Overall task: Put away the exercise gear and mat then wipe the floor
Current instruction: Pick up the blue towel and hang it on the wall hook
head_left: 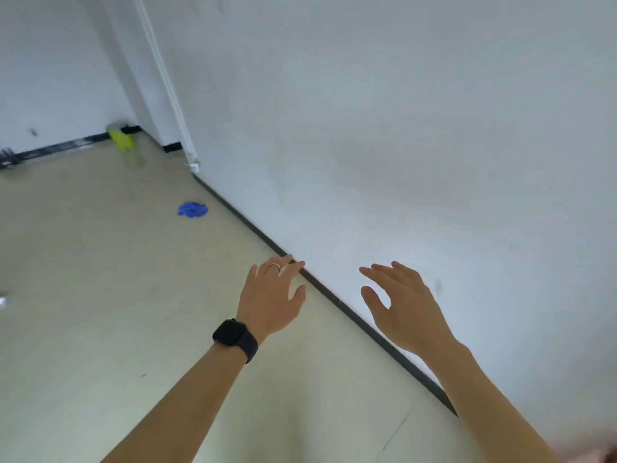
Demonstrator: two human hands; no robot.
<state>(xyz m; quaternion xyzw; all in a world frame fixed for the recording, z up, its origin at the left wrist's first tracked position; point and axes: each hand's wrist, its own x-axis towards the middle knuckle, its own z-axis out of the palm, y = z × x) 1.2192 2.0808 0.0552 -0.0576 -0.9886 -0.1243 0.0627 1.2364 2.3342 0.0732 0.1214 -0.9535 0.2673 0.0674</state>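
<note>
Both hands, left (272, 295) and right (402, 307), reach forward, fingers spread, empty.

Pale beige floor (100, 312), smooth, faintly glossy, meets white wall along dark baseboard (334, 304). Crumpled blue item (192, 209) lies on floor, near baseboard, too small to identify. Yellow-green object (123, 140) sits in far corner against baseboard, faint reflection on floor below it. Small dark scuff marks on near floor.
</note>
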